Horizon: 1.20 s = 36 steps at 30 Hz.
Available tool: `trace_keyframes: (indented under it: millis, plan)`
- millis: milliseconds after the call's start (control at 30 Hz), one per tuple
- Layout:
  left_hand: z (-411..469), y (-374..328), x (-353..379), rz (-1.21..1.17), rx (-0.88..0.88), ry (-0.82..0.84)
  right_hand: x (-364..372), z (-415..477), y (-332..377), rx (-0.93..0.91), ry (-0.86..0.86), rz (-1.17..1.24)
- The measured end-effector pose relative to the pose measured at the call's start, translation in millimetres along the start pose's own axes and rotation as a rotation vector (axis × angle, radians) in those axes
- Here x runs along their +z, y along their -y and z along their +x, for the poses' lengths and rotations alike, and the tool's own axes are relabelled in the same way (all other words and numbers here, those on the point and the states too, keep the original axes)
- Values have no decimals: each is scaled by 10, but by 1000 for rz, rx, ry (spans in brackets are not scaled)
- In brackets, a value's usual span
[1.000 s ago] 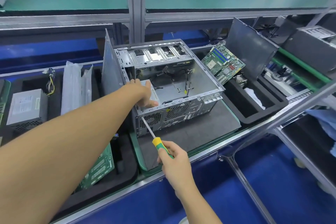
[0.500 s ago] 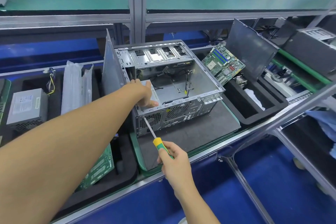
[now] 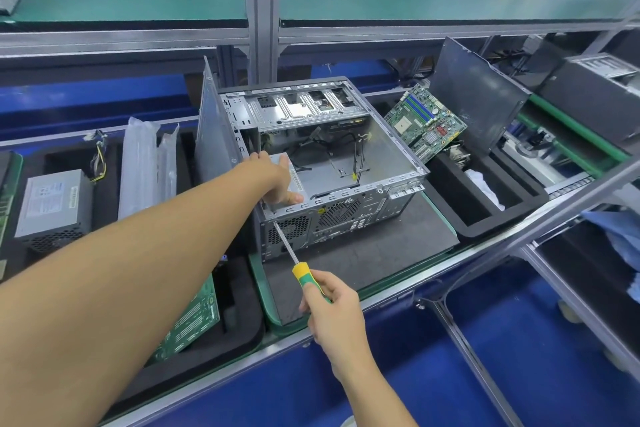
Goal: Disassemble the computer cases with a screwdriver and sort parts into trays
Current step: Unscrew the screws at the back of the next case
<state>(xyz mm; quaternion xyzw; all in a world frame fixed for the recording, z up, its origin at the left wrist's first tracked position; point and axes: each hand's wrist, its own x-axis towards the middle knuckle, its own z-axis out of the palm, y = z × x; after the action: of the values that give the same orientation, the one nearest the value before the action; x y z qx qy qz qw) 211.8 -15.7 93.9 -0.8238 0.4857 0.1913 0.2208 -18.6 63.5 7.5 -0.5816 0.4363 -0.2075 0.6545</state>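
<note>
Almost nothing shifts across the last second. The left hand (image 3: 277, 180) stays in the middle of the frame, reaching into the open computer case (image 3: 346, 215), its fingers curled over the grey power supply (image 3: 297, 180) in the case's near left corner, thumb lying along the unit's near edge. The right hand (image 3: 332, 305), lower centre, keeps its fingers wrapped round the yellow-and-green handle of the screwdriver (image 3: 298, 263). The shaft slants up and left, and its tip only creeps a touch to the right, ending at the upper left corner of the case's rear panel, just above the left fan grille.

That steadiness suggests the tip is seated on a power-supply screw and the work is turning, not travel; whether the screw has loosened is too small to tell. The case sits on the dark mat (image 3: 363, 260) at centre. A removed power supply (image 3: 52, 204) already lies in the left tray (image 3: 242, 322) and a circuit board (image 3: 426, 121) leans in the right tray (image 3: 485, 229), so sorting looks well along.
</note>
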Motion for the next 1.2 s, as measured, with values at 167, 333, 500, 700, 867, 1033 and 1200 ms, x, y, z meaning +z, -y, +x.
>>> trace_keyframes:
  millis: [167, 333, 500, 700, 867, 1033, 1200]
  plan:
    - [6, 3, 1, 0, -1, 1, -28, 13, 41, 141, 35, 167]
    - [13, -1, -3, -8, 0, -10, -64, 34, 57, 254, 103, 291]
    - [16, -10, -9, -13, -7, -1, 129, -73, 63, 79, -3, -24]
    - [7, -15, -30, -22, -20, -20, 90, -49, 246, 489, 174, 423]
    - [21, -16, -3, -28, -16, -33, 6, 13, 319, 502, 297, 334]
    - [21, -6, 6, -50, -15, -61, 91, -54, 352, 330, 126, 78]
    - [2, -13, -3, -51, -23, -54, 105, -99, 297, -33, -91, -725]
